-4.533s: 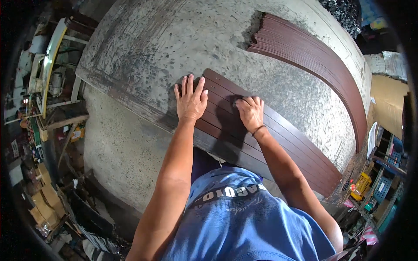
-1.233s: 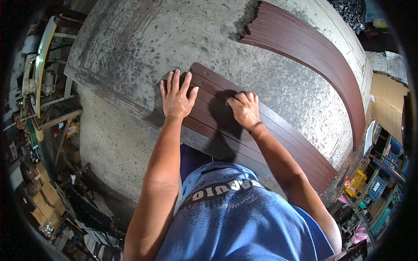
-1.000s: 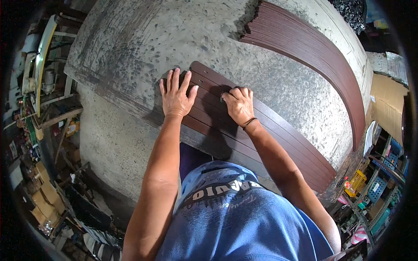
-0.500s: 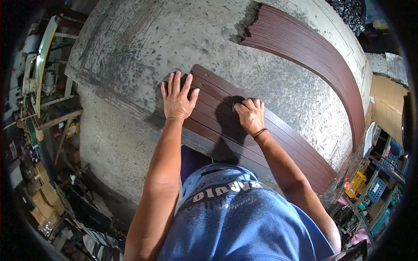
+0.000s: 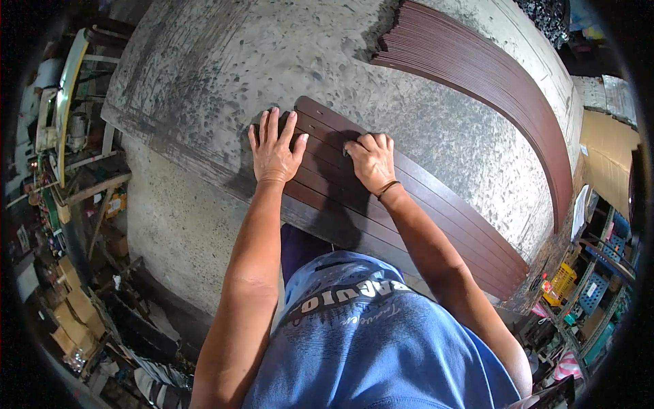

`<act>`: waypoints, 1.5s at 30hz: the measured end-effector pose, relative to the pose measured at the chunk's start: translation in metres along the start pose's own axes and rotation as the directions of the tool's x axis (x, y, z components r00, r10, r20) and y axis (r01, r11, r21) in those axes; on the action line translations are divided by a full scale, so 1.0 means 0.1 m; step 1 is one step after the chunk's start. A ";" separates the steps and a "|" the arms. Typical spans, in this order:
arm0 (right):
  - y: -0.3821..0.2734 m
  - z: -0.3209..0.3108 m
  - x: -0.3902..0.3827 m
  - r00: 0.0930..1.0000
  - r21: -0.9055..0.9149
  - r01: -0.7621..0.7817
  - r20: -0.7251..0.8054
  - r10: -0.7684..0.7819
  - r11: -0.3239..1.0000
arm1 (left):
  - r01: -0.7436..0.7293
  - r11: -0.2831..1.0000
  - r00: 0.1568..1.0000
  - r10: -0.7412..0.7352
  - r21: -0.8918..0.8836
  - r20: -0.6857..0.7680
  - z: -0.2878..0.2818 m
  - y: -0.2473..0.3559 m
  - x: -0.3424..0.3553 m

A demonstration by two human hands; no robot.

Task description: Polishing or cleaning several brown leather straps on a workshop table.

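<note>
Several long dark-brown slats (image 5: 443, 221) lie side by side on the worn grey tabletop (image 5: 286, 61), slanting from upper left to lower right. Small slots show near their far left end. My left hand (image 5: 276, 155) is spread flat over the left ends of the slats, fingers apart, with its fingertips reaching the tabletop. Farther right, my right hand (image 5: 372, 163) is closed and pressed down on the slats. A small greyish bit shows at its fingertips, too hidden to name. Its shadow falls on the brown surface.
A long stack of similar brown slats (image 5: 477, 75) lies along the table's far right side. Shelving with a yellow basket (image 5: 561, 283) and blue baskets (image 5: 593, 294) stands at the right, below a cardboard sheet (image 5: 605, 157). Wooden frames and cardboard clutter (image 5: 75, 320) fill the left.
My right hand has slid left along the slats, toward my left hand, still closed. My left hand stays nearly in place. The whole view has shifted slightly.
</note>
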State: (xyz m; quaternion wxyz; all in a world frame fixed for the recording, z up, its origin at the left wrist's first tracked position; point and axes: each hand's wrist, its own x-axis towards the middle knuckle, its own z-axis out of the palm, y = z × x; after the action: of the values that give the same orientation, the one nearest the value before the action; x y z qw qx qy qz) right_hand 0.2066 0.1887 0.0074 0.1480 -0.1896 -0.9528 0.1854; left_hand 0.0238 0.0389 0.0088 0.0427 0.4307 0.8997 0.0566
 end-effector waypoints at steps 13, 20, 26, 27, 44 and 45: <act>0.32 -0.51 -0.76 0.955 -0.051 -0.296 -0.013 0.296 0.954 | 0.017 0.999 1.000 -0.018 0.047 0.019 0.04 -0.02 -0.02; 0.02 0.11 0.03 0.993 0.032 -0.054 -0.108 0.057 0.998 | 0.003 1.000 1.000 -0.003 0.013 -0.007 0.04 -0.03 0.00; 0.05 -0.03 -0.24 1.000 0.005 -0.018 -0.002 0.018 1.000 | 0.000 1.000 1.000 0.000 0.016 -0.007 0.03 -0.02 -0.01; 0.01 -0.03 -0.14 0.998 0.011 -0.064 -0.002 0.064 0.998 | -0.005 1.000 1.000 0.005 0.019 -0.017 0.02 -0.02 -0.01; 0.03 -0.04 -0.17 1.000 -0.008 -0.015 0.019 0.015 1.000 | 0.014 1.000 1.000 -0.014 0.001 0.021 0.02 -0.02 -0.01; 0.00 -0.06 -0.09 0.999 -0.007 -0.033 0.030 0.033 0.999 | 0.006 1.000 1.000 -0.006 -0.003 0.000 0.02 0.00 -0.02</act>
State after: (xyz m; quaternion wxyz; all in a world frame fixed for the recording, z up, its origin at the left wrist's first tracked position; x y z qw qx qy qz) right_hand 0.2165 0.1871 0.0105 0.1301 -0.2032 -0.9522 0.1875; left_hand 0.0248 0.0375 0.0068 0.0434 0.4277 0.9010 0.0579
